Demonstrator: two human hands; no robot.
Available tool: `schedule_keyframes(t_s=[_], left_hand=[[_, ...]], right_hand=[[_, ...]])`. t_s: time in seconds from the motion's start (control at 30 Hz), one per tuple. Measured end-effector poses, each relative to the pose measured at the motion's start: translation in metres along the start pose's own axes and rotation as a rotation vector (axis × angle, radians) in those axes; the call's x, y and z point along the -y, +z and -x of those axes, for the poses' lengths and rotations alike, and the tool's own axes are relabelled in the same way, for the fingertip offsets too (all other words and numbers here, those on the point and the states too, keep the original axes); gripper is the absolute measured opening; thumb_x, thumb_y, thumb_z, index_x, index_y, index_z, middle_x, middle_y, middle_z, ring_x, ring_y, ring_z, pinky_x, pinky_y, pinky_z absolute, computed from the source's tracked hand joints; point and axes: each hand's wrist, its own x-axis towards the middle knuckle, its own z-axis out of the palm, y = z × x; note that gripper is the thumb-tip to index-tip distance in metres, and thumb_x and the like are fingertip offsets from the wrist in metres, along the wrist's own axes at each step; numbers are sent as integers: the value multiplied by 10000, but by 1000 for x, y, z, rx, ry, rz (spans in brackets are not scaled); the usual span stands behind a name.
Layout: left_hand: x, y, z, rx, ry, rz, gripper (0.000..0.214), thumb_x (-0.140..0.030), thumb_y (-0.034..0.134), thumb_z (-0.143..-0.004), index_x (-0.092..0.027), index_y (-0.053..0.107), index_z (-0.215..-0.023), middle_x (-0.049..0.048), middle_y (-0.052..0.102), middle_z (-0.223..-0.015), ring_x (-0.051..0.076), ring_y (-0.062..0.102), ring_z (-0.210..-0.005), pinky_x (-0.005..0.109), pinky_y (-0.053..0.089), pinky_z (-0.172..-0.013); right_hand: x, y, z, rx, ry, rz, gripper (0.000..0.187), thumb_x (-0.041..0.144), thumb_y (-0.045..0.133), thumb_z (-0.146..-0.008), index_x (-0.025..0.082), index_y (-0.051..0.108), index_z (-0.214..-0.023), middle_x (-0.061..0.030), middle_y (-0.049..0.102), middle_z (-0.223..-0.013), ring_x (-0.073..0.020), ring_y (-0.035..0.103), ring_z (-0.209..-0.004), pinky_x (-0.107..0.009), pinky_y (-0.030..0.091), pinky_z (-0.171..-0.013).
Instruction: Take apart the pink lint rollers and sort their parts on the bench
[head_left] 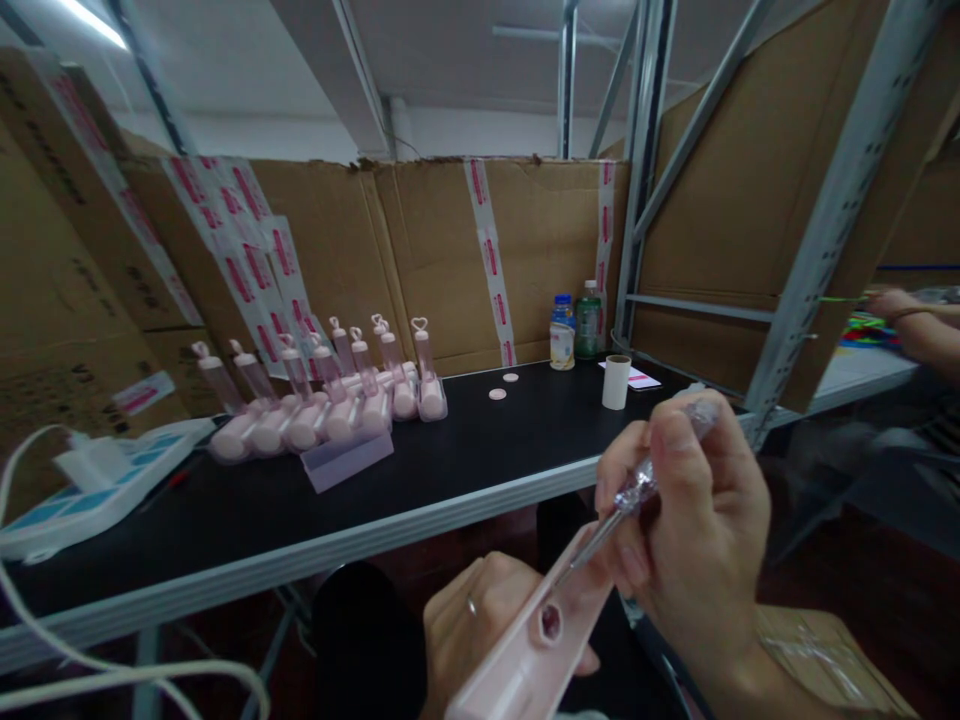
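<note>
My left hand is closed around a long pale pink plastic piece with a small round hole in its top face, held below the table edge over my lap. My right hand pinches a screwdriver with a clear handle; its metal shaft slants down to the pink piece near the hole. Both hands are close together at the bottom middle of the view.
On the black table stand several pink bottle-like items with heart tops, a white power strip, two drink bottles, a paper roll and two pink caps. Cardboard boxes line the back. Another person's arm rests at far right.
</note>
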Motion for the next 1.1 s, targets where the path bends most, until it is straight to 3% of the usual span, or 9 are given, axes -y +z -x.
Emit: schedule_keyframes(t_s=[0.07, 0.2, 0.27, 0.4, 0.6, 0.83, 1.0, 1.1], left_hand=[[-6, -3, -5, 25, 16, -23, 332, -502, 600, -999, -195, 689, -1091, 58, 713, -965, 158, 667, -782, 329, 581, -730], [-15, -4, -14, 62, 52, -58, 267, -517, 681, -935, -263, 764, -943, 17, 646, -603, 177, 624, -576, 311, 548, -630], [-19, -3, -16, 66, 67, -63, 280, -536, 661, -937, -288, 778, -879, 11, 615, -529, 186, 622, -545, 301, 533, -604], [-24, -4, -19, 31, 111, -30, 386, -550, 579, -978, -268, 748, -776, 8, 632, -534, 181, 623, -535, 280, 516, -581], [-26, -5, -18, 5, 167, -52, 275, -395, 615, -988, -271, 719, -765, -7, 635, -567, 164, 606, -529, 249, 465, -558], [-16, -4, -20, 6, 314, -153, 291, -338, 602, -999, -225, 614, -731, 8, 631, -610, 155, 603, -536, 257, 425, -545], [-10, 1, -27, -90, 479, -247, 246, -147, 605, -954, -229, 495, -749, -44, 540, -539, 126, 538, -441, 275, 356, -491], [-3, 4, -26, -101, 512, -221, 202, -160, 555, -976, -229, 494, -797, -41, 548, -556, 127, 536, -441, 282, 348, -482]], right_hand=[[0, 0, 0, -2, 11, 10, 306, 448, 615, -1031, 246, 426, -901, 84, 636, -608, -43, 389, -244, -121, 299, -231], [-2, 1, 0, -10, 55, 0, 308, 458, 605, -1033, 249, 419, -906, 94, 628, -611, -43, 388, -239, -124, 311, -227], [-2, 1, -1, -13, 79, -7, 314, 465, 608, -1030, 248, 420, -903, 95, 628, -619, -41, 397, -240, -121, 310, -224], [-1, 2, -2, -20, 98, -18, 343, 490, 620, -1019, 244, 421, -886, 102, 614, -612, -36, 389, -239, -108, 301, -217], [-2, 3, -6, -11, 137, -16, 355, 487, 643, -1005, 237, 428, -874, 102, 599, -595, -30, 367, -245, -103, 308, -218], [-4, 3, -17, 110, 311, -4, 388, 503, 660, -984, 229, 411, -869, 105, 588, -590, -13, 368, -244, -70, 241, -226], [-8, 2, -17, 134, 392, -33, 382, 510, 651, -982, 236, 410, -869, 106, 587, -586, -28, 362, -243, -98, 268, -222], [-9, 4, -15, 120, 385, -74, 370, 501, 664, -977, 237, 428, -868, 105, 577, -584, -33, 345, -254, -115, 270, -231]])
